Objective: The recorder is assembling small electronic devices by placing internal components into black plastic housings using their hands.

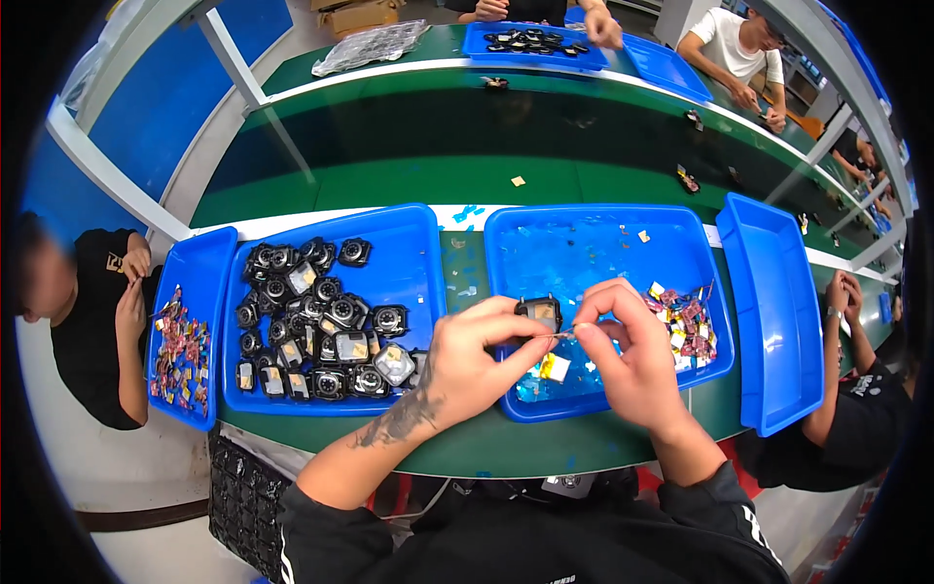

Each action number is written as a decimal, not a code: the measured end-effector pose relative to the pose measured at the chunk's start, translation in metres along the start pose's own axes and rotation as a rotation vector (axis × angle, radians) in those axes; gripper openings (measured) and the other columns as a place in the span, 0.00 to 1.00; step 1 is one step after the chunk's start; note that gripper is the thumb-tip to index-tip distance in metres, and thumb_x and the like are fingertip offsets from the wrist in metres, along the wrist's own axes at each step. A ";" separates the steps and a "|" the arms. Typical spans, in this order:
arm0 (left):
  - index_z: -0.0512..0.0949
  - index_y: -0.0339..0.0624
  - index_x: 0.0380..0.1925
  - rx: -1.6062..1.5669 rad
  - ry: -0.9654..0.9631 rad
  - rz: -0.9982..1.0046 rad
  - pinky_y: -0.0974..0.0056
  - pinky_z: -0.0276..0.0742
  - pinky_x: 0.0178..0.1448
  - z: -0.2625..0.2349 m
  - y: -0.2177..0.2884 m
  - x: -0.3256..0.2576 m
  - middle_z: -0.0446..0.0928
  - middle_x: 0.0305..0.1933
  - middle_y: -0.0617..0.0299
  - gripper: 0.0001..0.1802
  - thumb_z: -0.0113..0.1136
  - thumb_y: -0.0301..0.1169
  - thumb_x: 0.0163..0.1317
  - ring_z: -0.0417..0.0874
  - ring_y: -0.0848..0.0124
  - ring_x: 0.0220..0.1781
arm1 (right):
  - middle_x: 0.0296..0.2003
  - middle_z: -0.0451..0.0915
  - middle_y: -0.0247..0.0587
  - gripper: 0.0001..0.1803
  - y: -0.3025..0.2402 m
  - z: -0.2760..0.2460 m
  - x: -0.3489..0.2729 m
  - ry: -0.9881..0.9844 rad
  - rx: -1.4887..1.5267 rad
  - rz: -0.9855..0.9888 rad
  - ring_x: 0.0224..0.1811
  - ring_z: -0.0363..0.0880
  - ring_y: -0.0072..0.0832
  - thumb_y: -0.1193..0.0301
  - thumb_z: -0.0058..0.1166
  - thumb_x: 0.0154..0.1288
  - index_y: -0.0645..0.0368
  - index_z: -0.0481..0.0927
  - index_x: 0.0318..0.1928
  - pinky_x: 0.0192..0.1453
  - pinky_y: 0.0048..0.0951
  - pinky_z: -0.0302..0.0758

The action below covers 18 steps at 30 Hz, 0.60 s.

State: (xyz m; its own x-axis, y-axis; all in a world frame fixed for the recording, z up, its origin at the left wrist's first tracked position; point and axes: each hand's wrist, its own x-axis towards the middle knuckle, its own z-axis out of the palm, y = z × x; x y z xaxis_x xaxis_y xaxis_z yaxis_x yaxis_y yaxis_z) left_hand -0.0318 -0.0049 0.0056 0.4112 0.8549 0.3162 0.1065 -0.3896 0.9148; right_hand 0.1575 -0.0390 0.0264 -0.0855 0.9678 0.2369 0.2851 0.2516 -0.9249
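My left hand (472,355) is closed on a black watch case (541,310) with a pale square inside, held above the right-hand blue tray (593,216). Close beside it, my right hand (632,355) is pinched at the case's lower edge, its thumb and forefinger near the left fingertips. What the right fingers grip is too small to make out. Below the hands shows a white and yellow piece (554,367); whether it hangs or lies in the tray I cannot tell. Small pink, yellow and white electronic parts (693,321) are heaped at the tray's right side.
A blue tray (399,229) on the left holds many black watch cases (326,311). Further left, a narrow blue tray (209,255) contains small colourful parts. Another blue tray (778,321) stands at the right. A green conveyor belt (418,146) runs beyond; several people work around.
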 end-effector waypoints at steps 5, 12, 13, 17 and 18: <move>0.79 0.27 0.43 -0.705 -0.120 -0.514 0.72 0.81 0.47 -0.002 -0.004 -0.002 0.82 0.38 0.59 0.11 0.61 0.21 0.60 0.84 0.70 0.41 | 0.36 0.76 0.38 0.06 -0.001 0.011 -0.007 -0.014 0.179 0.038 0.38 0.78 0.21 0.81 0.55 0.63 0.65 0.72 0.39 0.43 0.22 0.77; 0.75 0.29 0.54 -0.517 -0.010 -0.225 0.70 0.77 0.58 0.004 -0.005 -0.007 0.75 0.54 0.52 0.18 0.55 0.16 0.62 0.79 0.71 0.54 | 0.32 0.78 0.34 0.16 0.004 0.023 -0.005 0.208 0.184 0.088 0.30 0.74 0.12 0.83 0.61 0.57 0.62 0.69 0.42 0.31 0.12 0.66; 0.75 0.30 0.54 -0.532 0.006 -0.211 0.69 0.76 0.59 0.006 -0.006 -0.006 0.75 0.54 0.52 0.19 0.54 0.15 0.62 0.78 0.70 0.55 | 0.32 0.78 0.34 0.16 0.006 0.025 -0.005 0.206 0.187 0.087 0.30 0.74 0.12 0.83 0.61 0.57 0.62 0.69 0.42 0.31 0.12 0.66; 0.75 0.30 0.54 -0.588 0.036 -0.278 0.66 0.75 0.61 0.007 -0.005 -0.007 0.76 0.56 0.49 0.20 0.55 0.14 0.60 0.79 0.67 0.56 | 0.30 0.78 0.33 0.15 0.011 0.030 -0.006 0.281 0.156 0.021 0.27 0.70 0.11 0.84 0.62 0.56 0.61 0.70 0.40 0.31 0.13 0.66; 0.75 0.30 0.54 -0.587 0.040 -0.277 0.66 0.75 0.61 0.007 -0.005 -0.008 0.76 0.56 0.49 0.20 0.55 0.14 0.60 0.79 0.67 0.56 | 0.30 0.78 0.32 0.15 0.011 0.030 -0.006 0.286 0.153 0.016 0.26 0.69 0.11 0.84 0.62 0.55 0.61 0.70 0.40 0.31 0.14 0.65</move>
State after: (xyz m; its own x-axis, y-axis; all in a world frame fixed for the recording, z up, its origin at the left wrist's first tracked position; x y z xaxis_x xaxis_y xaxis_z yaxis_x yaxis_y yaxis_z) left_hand -0.0287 -0.0119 -0.0031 0.4046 0.9132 0.0480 -0.3133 0.0891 0.9455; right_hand 0.1322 -0.0420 0.0059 0.1960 0.9410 0.2760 0.1355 0.2528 -0.9580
